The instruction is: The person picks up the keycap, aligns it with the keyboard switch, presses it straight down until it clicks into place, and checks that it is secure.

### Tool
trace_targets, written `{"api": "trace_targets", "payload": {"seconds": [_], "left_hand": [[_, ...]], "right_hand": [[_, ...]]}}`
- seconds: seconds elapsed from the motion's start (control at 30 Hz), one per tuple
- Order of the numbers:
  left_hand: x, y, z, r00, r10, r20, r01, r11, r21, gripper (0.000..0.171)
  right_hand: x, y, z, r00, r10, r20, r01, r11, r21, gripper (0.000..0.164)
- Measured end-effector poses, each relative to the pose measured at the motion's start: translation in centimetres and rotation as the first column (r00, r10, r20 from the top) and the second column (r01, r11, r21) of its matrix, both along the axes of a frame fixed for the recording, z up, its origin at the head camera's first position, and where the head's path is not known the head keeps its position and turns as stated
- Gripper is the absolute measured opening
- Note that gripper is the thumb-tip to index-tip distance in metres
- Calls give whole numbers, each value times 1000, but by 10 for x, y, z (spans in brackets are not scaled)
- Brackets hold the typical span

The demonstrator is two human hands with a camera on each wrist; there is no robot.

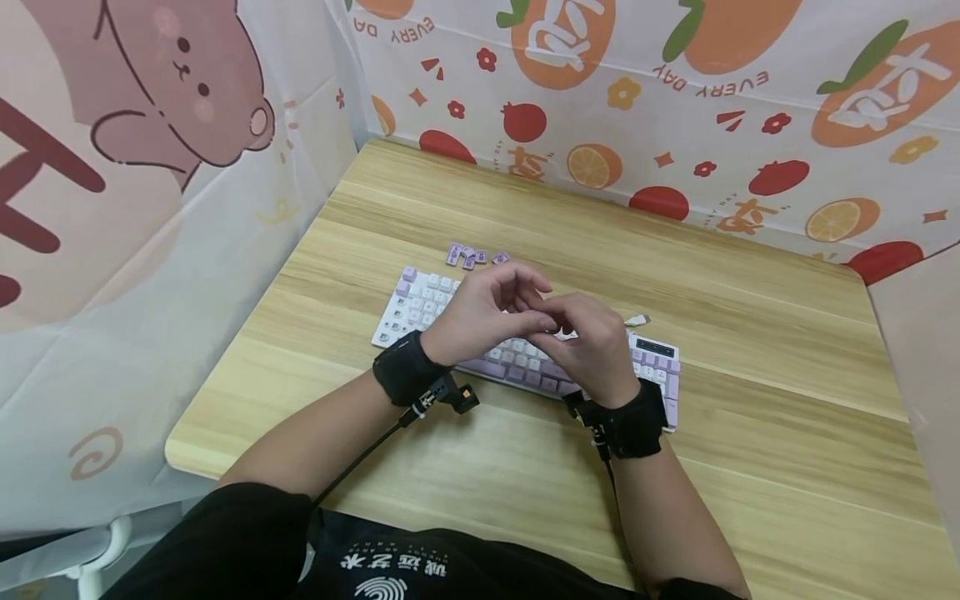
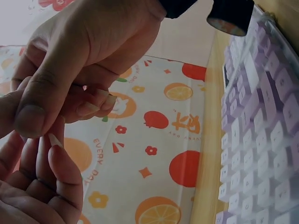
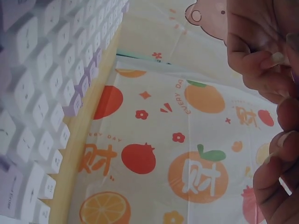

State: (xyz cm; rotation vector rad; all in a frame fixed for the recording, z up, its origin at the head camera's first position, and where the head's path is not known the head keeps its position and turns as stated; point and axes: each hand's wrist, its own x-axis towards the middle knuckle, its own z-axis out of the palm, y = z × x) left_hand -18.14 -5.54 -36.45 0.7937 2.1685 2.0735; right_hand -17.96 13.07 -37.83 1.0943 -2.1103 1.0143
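My left hand (image 1: 491,310) and right hand (image 1: 592,337) meet at the fingertips over the middle of a white and purple keyboard (image 1: 517,367). Thumbs and bent fingers come together there, hiding most of what lies between. A sliver of a small purple piece (image 3: 295,77) shows among the fingers at the right edge of the right wrist view. In the left wrist view, the right hand (image 2: 88,51) reaches in from above, its thumb pressed toward the left hand (image 2: 42,191). Several loose purple keycaps (image 1: 468,256) lie behind the keyboard. Dark uncapped switches (image 1: 397,315) show at its left end.
A white cable plug (image 1: 637,320) lies behind the keyboard's right part. The wooden table (image 1: 750,333) meets a fruit-print cloth (image 1: 585,125) at the back and a bear-print cloth (image 1: 172,233) at the left. Both wrists wear black straps with cameras and cables.
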Motion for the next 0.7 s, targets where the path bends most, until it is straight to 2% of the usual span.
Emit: {"api": "trace_targets", "payload": {"seconds": [0.17,0.43,0.6,0.7], "left_hand": [[-2,-4,0,999,-44,-9,44,999,17,25],[-4,-14,3,984,-179,-16,180,981,73,25],[-6,-21,7,981,-195,-20,196,980,25,27],[-6,-23,9,985,-175,-5,175,985,2,27]], "right_hand": [[0,1,0,1000,15,23,-15,1000,-12,26],[1,0,3,991,67,118,-60,997,-57,33],[0,2,4,982,79,169,-63,993,-100,31],[-1,5,4,970,88,225,-57,988,-140,28]]}}
